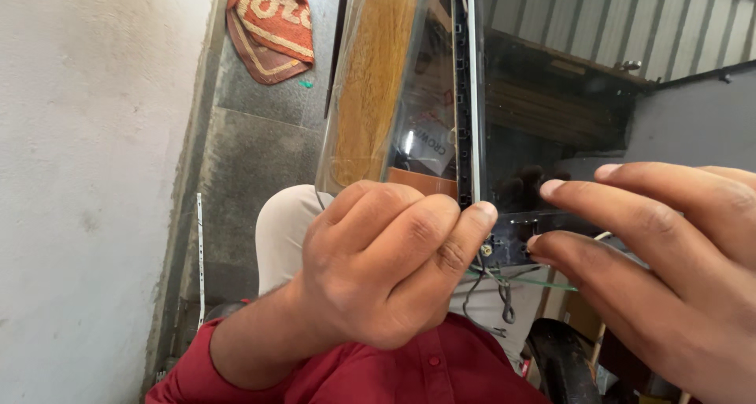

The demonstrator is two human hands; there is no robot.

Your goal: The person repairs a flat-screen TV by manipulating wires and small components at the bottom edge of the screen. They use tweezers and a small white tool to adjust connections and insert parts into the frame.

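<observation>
Glossy black panel (551, 136), left hand (378, 270) grip pinching its edge; right hand (669, 270) fingers spread wide

Below you is a grey stone floor (260, 148) beside the plastered wall. On it lie an orange patterned cloth (272, 26) (bunched near the wall) and a thin white strip (200, 254).

dark glossy screen panel (551, 136) upright, white label (431, 140) behind glass

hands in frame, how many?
2. The left hand is at centre, its grip closed on the lower edge of the dark glossy panel. The right hand is at the right, fingers spread against the panel's face. No others are visible.
</observation>
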